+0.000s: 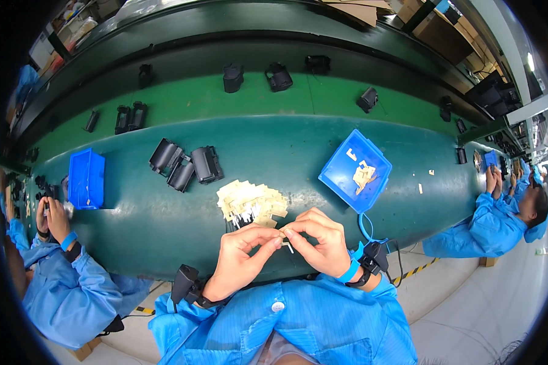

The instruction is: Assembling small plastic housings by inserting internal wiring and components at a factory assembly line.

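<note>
Left hand (243, 253) and right hand (323, 241) pinch a pale strip (287, 244) at lower centre, its white end below the fingertips (277, 241), pale pieces (364, 175) in a blue bin (340, 168) right of centre, second bin (86, 173) at left.

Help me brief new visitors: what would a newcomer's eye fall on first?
Probably the pale heap on the green table, just beyond the left hand and right hand, which pinch a small piece. Right of the heap sits a bright blue tray holding pale pieces. Black casings lie beyond the heap's left side.
</note>
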### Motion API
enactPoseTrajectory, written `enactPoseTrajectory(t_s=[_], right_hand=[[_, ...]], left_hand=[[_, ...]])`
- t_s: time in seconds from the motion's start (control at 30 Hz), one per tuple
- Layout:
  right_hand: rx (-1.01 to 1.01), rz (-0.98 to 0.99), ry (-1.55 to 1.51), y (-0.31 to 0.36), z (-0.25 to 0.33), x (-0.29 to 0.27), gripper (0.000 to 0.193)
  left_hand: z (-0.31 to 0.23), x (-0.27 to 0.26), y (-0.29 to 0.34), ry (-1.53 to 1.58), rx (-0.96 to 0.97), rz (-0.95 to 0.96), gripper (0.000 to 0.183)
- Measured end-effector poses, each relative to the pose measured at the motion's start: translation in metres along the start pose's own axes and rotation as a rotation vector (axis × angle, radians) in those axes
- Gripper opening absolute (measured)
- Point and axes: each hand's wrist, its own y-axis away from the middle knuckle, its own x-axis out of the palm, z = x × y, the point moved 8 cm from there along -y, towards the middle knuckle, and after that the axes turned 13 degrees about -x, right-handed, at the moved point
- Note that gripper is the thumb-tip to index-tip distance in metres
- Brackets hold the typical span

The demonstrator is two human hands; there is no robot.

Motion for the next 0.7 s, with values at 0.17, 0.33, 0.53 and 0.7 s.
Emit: enactPoseTrajectory(t_s=[0.17, 0.33, 0.53, 0.7], right_hand=[[-0.147, -0.007, 0.131, -0.001, 0.013, -0.002, 0.009], [-0.023, -0.003, 0.008, 0.006, -0.004, -0.005, 0.012], [0.006, -0.009, -0.078, 0.004, 0.003, -0.006, 0.016], [0.154, -0.029, -0.13, 0.011, -0.012, -0.007, 0.01]], left_hand=[[-0.005, -0.004, 0.0, -0.098, 0.008, -0.051, 0.013], [0.002, 0.006, -0.001, 0.149, -0.112, 0.042, 0.013], [0.006, 0.006, -0.002, 0.137, -0.124, 0.045, 0.014], [0.004, 0.01, -0.001, 0.147, -0.14, 0.05, 0.014]])
